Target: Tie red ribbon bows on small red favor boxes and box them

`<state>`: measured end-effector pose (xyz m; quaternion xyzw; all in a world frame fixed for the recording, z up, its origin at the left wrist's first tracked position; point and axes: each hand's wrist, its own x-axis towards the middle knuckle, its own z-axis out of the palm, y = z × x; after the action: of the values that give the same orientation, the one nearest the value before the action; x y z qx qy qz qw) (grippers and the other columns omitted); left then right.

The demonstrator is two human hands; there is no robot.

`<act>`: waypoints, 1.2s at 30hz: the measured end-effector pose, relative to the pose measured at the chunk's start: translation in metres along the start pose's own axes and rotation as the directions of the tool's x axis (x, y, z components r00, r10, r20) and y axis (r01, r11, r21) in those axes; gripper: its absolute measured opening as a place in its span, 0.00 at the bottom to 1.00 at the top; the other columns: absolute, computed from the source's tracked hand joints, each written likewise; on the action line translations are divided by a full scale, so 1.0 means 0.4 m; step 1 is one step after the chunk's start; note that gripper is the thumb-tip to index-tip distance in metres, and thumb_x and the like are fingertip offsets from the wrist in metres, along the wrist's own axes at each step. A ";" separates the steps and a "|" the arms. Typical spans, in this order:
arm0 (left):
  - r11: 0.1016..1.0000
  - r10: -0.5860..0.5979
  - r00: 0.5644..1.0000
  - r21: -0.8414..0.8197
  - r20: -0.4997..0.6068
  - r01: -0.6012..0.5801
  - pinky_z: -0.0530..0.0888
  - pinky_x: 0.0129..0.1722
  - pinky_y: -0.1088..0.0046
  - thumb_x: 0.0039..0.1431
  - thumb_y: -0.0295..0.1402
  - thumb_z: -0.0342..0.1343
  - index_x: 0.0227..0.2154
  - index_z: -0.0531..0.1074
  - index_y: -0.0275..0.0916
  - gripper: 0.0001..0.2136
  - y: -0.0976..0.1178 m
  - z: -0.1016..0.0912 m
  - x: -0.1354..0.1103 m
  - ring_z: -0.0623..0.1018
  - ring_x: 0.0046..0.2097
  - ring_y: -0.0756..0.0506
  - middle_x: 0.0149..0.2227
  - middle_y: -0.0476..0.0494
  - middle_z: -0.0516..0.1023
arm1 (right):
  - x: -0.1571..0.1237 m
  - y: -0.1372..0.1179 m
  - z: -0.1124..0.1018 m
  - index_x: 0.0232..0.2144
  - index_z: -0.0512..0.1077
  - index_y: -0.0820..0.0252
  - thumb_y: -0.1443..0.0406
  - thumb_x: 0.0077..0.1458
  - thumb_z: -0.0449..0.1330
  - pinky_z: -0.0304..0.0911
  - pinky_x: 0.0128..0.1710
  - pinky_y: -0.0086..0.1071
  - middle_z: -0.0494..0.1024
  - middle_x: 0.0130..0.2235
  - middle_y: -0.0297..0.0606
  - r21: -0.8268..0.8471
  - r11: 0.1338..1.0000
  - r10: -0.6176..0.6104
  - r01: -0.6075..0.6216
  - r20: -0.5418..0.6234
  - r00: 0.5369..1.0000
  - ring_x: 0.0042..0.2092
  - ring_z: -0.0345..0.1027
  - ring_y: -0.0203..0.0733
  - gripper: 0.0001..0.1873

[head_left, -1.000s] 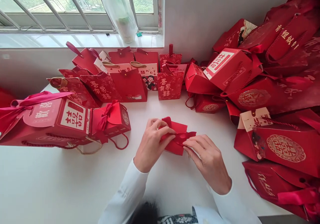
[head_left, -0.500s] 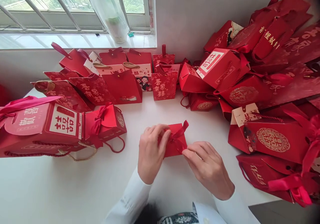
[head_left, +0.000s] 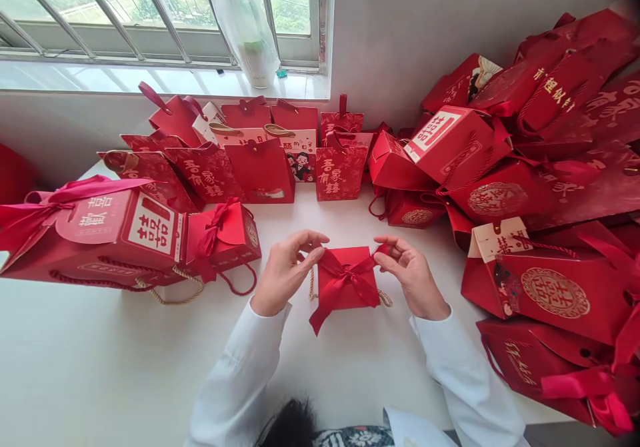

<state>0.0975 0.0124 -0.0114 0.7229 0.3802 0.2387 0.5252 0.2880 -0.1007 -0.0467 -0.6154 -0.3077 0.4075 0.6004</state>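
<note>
A small red gift box (head_left: pixel 350 298) with gold cord handles stands on the white table in front of me. A red ribbon (head_left: pixel 349 274) is tied in a bow on its top, one tail hanging over the lower left edge. My left hand (head_left: pixel 291 268) pinches the bow's left loop between thumb and fingers. On the other side, the thumb and fingertips of my right hand (head_left: pixel 413 277) close on the right loop. Both hands sit at the box's upper corners.
Upright red paper gift bags (head_left: pixel 265 170) stand along the wall under the window. To the left are a large red box (head_left: pixel 100 254) and a smaller ribboned box (head_left: pixel 225 234). Red boxes (head_left: pixel 555 287) are piled at the right. A plastic-wrapped cup (head_left: pixel 257 60) stands on the sill.
My right hand has moved up from the box's lower right corner to its upper right. My left hand has shifted left, off the box top. The bow now lies spread out, and the view has shifted.
</note>
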 end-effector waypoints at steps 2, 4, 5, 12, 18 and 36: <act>0.993 -0.009 1.000 -0.114 -0.030 0.006 0.69 0.34 0.75 0.58 0.38 0.54 0.38 0.73 0.38 0.10 0.002 0.007 -0.005 0.72 0.34 0.50 0.34 0.46 0.73 | 0.007 0.002 0.007 0.35 0.70 0.59 0.54 0.46 0.66 0.62 0.31 0.31 0.70 0.29 0.33 0.036 0.999 0.005 -0.005 -0.009 1.000 0.30 0.64 0.36 0.18; 0.973 -0.033 0.998 -0.228 -0.052 0.020 0.68 0.33 0.76 0.57 0.37 0.55 0.38 0.72 0.37 0.10 0.004 0.014 -0.010 0.71 0.32 0.51 0.31 0.48 0.71 | 0.004 0.005 0.011 0.34 0.69 0.59 0.54 0.47 0.65 0.61 0.30 0.30 0.70 0.28 0.32 0.069 0.998 0.008 -0.006 -0.032 0.999 0.28 0.63 0.35 0.17; 0.962 -0.048 0.997 -0.271 -0.059 0.030 0.68 0.32 0.76 0.56 0.37 0.56 0.37 0.72 0.37 0.10 0.005 0.018 -0.012 0.70 0.31 0.51 0.30 0.48 0.70 | 0.001 0.007 0.012 0.35 0.68 0.58 0.55 0.47 0.65 0.61 0.30 0.30 0.71 0.28 0.32 0.078 0.997 0.010 -0.007 -0.040 0.999 0.28 0.63 0.35 0.17; 0.961 -0.093 0.989 -0.269 -0.115 0.059 0.68 0.33 0.77 0.59 0.41 0.53 0.42 0.70 0.39 0.13 0.001 0.026 -0.032 0.70 0.33 0.52 0.36 0.47 0.70 | 0.000 0.026 0.016 0.40 0.65 0.59 0.54 0.53 0.61 0.59 0.28 0.29 0.72 0.24 0.32 0.043 0.999 -0.025 0.028 -0.059 0.998 0.26 0.61 0.34 0.18; 0.999 0.003 0.999 -0.041 0.051 -0.001 0.69 0.34 0.75 0.57 0.39 0.55 0.44 0.70 0.39 0.13 0.002 -0.005 -0.045 0.70 0.34 0.51 0.40 0.43 0.71 | 0.007 0.012 0.015 0.42 0.67 0.58 0.54 0.52 0.62 0.63 0.36 0.32 0.70 0.36 0.36 -0.066 0.989 -0.124 0.129 0.072 0.990 0.34 0.64 0.37 0.20; 0.922 0.130 0.955 0.323 0.266 -0.215 0.69 0.37 0.73 0.61 0.32 0.49 0.28 0.70 0.39 0.08 0.067 -0.002 -0.048 0.69 0.36 0.50 0.36 0.47 0.68 | -0.021 -0.092 -0.003 0.29 0.72 0.56 0.66 0.60 0.57 0.61 0.38 0.34 0.70 0.34 0.34 -0.525 0.606 -0.259 0.597 0.580 0.772 0.38 0.62 0.40 0.07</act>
<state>0.0934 -0.0070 0.0152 0.8588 0.2845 0.1242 0.4076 0.2890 -0.1051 -0.0092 -0.5848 -0.7066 0.2325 0.3235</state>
